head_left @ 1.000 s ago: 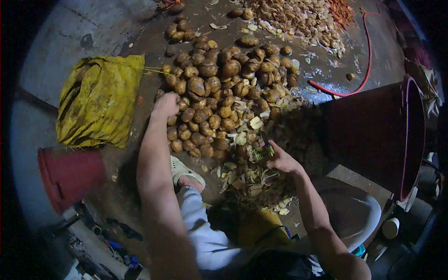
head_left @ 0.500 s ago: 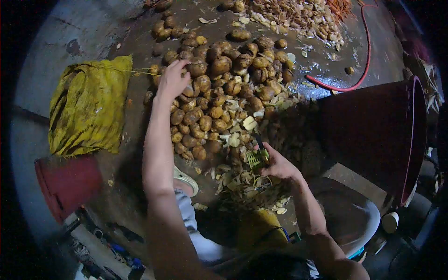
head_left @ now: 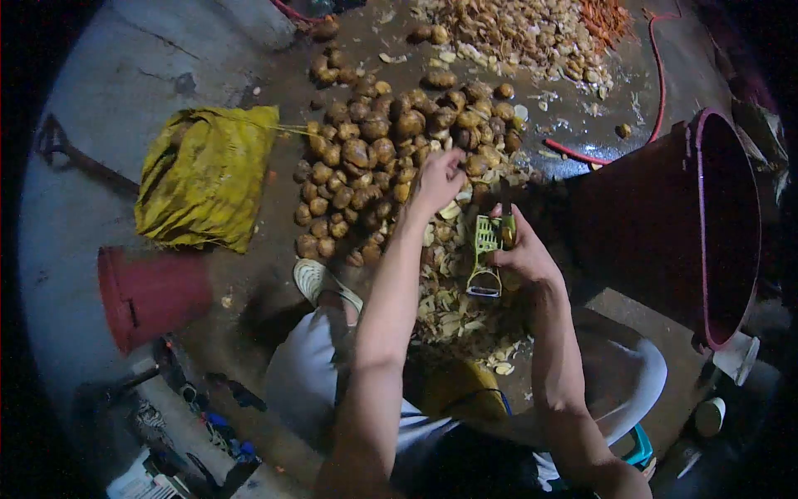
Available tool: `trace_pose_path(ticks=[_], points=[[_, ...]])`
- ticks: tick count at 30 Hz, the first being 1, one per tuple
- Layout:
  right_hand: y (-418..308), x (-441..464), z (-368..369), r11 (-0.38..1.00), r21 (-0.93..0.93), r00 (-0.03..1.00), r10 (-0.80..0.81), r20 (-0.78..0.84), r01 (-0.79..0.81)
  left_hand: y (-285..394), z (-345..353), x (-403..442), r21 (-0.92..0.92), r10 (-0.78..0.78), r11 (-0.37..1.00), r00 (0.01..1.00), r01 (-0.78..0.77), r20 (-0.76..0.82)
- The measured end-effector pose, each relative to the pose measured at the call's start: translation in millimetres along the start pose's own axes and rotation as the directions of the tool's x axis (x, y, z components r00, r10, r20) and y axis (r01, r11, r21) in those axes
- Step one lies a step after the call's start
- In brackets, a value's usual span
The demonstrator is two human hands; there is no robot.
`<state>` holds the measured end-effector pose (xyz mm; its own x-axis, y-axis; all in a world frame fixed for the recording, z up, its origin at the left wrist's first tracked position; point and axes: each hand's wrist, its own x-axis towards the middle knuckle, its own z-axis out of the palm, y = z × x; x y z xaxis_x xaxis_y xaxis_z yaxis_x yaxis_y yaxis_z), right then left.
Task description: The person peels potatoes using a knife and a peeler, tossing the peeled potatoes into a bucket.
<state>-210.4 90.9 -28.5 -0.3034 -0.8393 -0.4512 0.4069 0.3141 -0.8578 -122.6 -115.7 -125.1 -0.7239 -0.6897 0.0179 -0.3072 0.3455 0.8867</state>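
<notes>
My left hand [head_left: 439,181] is over the right part of a heap of brown potatoes [head_left: 357,154], its fingers curled; whether anything lies under them is hidden. Right of it, my right hand [head_left: 525,249] grips a green peeler [head_left: 487,249] with a slotted handle, its metal blade end toward me. A knife [head_left: 507,218] with a dark blade is held in the same hand, pointing away from me. Below both hands lies a pile of peelings [head_left: 449,312].
A yellow sack [head_left: 208,179] and a red bucket [head_left: 158,295] stand at the left. A large dark red tub [head_left: 665,224] lies open to the right. Farther off are a pale peelings heap [head_left: 524,41], orange scraps [head_left: 603,21] and a red hose [head_left: 659,83].
My left hand has moved right, from the heap's left side toward my right hand. My right hand has risen slightly, and the peeler now shows more fully.
</notes>
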Motion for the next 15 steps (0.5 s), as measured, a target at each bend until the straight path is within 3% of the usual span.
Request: trace_pose_path(ticks=[2,3,5,6,7,8,10,11,12,14,15], points=[[-17,-10,-7,0.996,-0.092,0.999,0.005,-0.045,-0.009,0,-18,-26,0.245,-0.013,0.97,0.997,-0.006,0.078],[-27,-17,-11,0.993,-0.115,0.995,-0.03,-0.092,0.019,-48,-18,-40,0.277,-0.038,0.961,0.997,0.017,0.072],[-54,-31,-20,0.976,-0.202,0.992,-0.099,-0.076,0.081,-46,-52,-70,0.404,-0.514,0.809,0.847,0.426,0.136],[-69,-38,-26,0.947,-0.295,0.988,-0.146,-0.047,0.126,-103,-54,-86,0.519,-0.468,0.779,0.877,0.352,0.108],[-82,-45,-32,0.83,-0.494,0.952,-0.306,-0.017,0.258,-134,-59,-104,0.596,-0.573,0.673,0.818,0.438,0.046],[-97,-53,-36,0.83,-0.496,0.95,-0.31,-0.028,0.256,-148,-61,-117,0.66,-0.668,0.546,0.744,0.516,-0.029],[-129,-75,-41,0.564,-0.794,0.945,-0.323,0.041,0.227,-96,-64,-125,0.657,-0.677,0.548,0.736,0.518,-0.016],[-145,-88,-35,0.513,-0.84,0.956,-0.294,0.024,0.178,-72,-64,-122,0.648,-0.683,0.549,0.731,0.527,-0.016],[-151,-96,-34,0.51,-0.842,0.953,-0.302,0.019,0.179,-69,-62,-114,0.648,-0.675,0.556,0.738,0.521,-0.014],[-156,-121,-35,0.473,-0.872,0.991,0.026,-0.129,-0.126,-68,-38,-109,0.593,-0.501,0.685,0.865,0.423,-0.039],[-160,-130,-26,0.49,-0.861,0.99,0.051,-0.132,-0.139,-93,-22,-109,0.605,-0.538,0.628,0.835,0.489,-0.117]])
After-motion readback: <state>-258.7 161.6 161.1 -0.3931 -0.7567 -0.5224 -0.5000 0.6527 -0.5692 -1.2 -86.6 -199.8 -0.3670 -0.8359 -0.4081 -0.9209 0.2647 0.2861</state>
